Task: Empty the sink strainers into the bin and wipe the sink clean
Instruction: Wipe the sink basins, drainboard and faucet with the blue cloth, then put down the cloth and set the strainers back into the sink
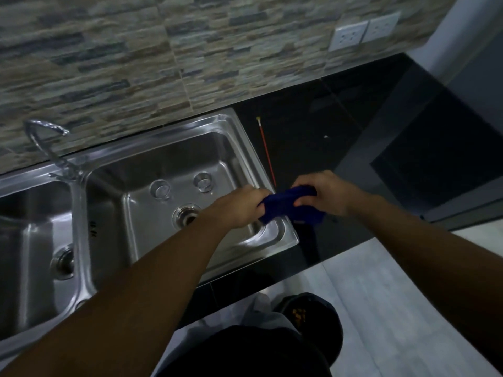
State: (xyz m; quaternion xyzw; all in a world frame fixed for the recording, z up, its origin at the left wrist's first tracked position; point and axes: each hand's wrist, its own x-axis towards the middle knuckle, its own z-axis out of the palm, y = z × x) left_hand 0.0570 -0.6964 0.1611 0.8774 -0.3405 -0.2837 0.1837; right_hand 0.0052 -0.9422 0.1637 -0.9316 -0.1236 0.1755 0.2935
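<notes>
1 head camera looks steeply down, close above the sink (239, 137).

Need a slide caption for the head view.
Left hand and right hand grip a blue cloth over the right rim of the steel sink.

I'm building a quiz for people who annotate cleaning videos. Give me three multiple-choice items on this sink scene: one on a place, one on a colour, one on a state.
1. Where does the thin red stick lie?
A) in the left bowl
B) on the black counter, right of the sink
C) in the bin

2. What colour is the cloth?
A) white
B) dark blue
C) yellow

3. How is the cloth held?
A) it lies loose in a bowl
B) by one hand alone
C) by both hands

Key: 1 B, the stick lies on the dark top beside the sink's right rim. 2 B, the fabric is dark blue. 3 C, the left hand and right hand each grip an end.
</notes>
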